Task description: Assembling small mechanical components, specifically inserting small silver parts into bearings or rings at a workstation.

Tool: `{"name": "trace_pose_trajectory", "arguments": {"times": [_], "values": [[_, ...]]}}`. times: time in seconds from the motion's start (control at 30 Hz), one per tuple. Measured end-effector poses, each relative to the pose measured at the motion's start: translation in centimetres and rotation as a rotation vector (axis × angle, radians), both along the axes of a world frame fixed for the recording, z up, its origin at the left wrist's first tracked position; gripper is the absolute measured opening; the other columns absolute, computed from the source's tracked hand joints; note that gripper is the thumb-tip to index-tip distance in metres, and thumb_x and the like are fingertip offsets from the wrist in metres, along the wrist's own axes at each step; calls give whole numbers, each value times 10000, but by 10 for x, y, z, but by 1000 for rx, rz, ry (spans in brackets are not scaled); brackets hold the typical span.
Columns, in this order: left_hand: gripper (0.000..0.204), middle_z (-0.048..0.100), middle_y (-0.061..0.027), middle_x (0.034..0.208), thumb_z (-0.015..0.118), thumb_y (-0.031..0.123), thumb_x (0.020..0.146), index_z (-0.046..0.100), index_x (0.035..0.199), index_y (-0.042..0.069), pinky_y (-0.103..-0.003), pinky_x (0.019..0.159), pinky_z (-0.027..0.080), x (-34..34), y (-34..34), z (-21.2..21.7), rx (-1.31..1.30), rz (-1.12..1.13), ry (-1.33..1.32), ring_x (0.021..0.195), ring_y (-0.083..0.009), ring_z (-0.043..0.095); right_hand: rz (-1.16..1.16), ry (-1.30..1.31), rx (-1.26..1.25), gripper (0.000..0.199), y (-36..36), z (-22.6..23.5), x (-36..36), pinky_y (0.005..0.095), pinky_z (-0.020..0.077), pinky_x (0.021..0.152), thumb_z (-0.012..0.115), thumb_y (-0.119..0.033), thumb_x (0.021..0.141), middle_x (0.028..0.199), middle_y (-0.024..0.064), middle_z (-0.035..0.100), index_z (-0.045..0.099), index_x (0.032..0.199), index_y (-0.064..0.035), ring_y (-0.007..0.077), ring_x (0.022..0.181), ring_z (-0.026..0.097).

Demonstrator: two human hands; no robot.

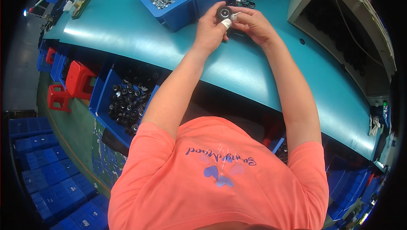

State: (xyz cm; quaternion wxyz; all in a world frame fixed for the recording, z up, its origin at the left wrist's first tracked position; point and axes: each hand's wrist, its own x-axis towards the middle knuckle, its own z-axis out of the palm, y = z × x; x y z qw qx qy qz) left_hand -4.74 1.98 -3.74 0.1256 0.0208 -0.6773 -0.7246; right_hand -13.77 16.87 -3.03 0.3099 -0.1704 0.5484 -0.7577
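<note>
A small black wheel with a shiny metal centre [223, 13] is held up above the teal workbench [140, 39] between both hands. My left hand [210, 29] grips it from the left, a white wrap on one fingertip. My right hand [253, 23] pinches it from the right, its fingertip at the metal centre. Just beyond the hands stands a blue bin [199, 1] filled with several shiny metal rings.
A few small dark parts [246, 0] lie on the bench behind the hands. A grey box-shaped machine [339, 18] stands at the right. Below the bench's left edge sits a blue crate of black wheels [127, 103], with red stools [72, 81] and stacked blue crates [46, 175] on the floor.
</note>
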Motion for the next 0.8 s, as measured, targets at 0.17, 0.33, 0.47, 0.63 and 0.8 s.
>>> {"name": "trace_pose_trajectory", "arguments": {"times": [0.17, 0.33, 0.47, 0.63, 0.8], "values": [[531, 663, -50, 954, 634, 27, 918, 468, 1422, 39, -225, 507, 473, 1, 3, 1, -18, 19, 0, 599, -83, 568, -2, 20, -4, 399, 1, 0, 0, 294, 545, 953, 650, -60, 850, 1160, 131, 668, 634, 1230, 60, 183, 1040, 662], [523, 668, -42, 937, 638, 28, 914, 492, 1414, 76, -229, 526, 486, 1, 6, -5, -201, 73, 54, 626, -85, 577, -77, 28, 70, 397, -3, -2, 0, 293, 552, 931, 682, -65, 826, 1100, 118, 684, 648, 1204, 51, 181, 982, 673], [523, 673, -44, 922, 633, 28, 914, 497, 1414, 92, -232, 531, 491, -5, 7, -16, -700, 237, 387, 633, -85, 579, -144, 113, 182, 383, -6, -7, -1, 291, 554, 925, 700, -80, 826, 1052, 100, 683, 658, 1183, 50, 179, 949, 671], [534, 674, -56, 920, 624, 32, 920, 473, 1431, 55, -236, 518, 487, 3, 5, 2, -111, 61, 2, 615, -86, 573, -29, 7, 17, 370, -1, -1, 0, 291, 551, 932, 692, -111, 865, 1042, 101, 678, 657, 1196, 52, 177, 945, 668], [533, 669, -55, 919, 619, 34, 927, 463, 1436, 42, -232, 506, 478, 1, 5, 0, -77, 40, 0, 604, -80, 563, -25, 30, 30, 364, 2, 1, -2, 285, 558, 914, 683, -141, 886, 1051, 108, 688, 659, 1196, 49, 169, 943, 674]]}}
